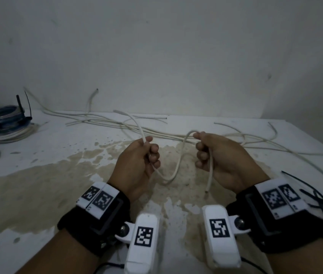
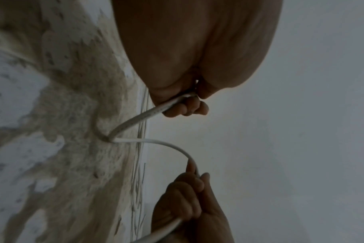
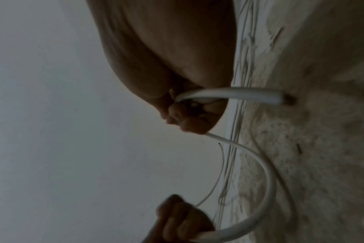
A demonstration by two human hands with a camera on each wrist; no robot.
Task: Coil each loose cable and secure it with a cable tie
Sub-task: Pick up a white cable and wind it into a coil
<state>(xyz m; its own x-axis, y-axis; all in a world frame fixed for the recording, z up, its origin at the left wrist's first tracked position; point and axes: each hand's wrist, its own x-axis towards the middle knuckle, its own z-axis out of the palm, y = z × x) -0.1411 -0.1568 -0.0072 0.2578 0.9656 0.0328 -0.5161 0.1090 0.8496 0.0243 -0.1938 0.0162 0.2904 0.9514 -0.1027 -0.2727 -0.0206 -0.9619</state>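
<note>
A single white cable (image 1: 174,173) runs between my two hands above the stained table (image 1: 38,186). My left hand (image 1: 148,153) grips it in a fist; its far part rises from the fist and arcs back to the left. My right hand (image 1: 204,149) holds a small loop of it, and the cut end (image 1: 207,189) hangs below the palm. Between the hands the cable sags in a U. The left wrist view shows the left hand (image 2: 185,106) curled on the cable (image 2: 139,118). In the right wrist view, the right hand (image 3: 187,118) clasps the cable (image 3: 267,172).
Several loose white cables (image 1: 107,120) lie tangled along the back of the table by the wall. Tied coils, blue and white (image 1: 8,123), are stacked at the far left. Black cable ties (image 1: 318,198) lie at the right edge by my right wrist.
</note>
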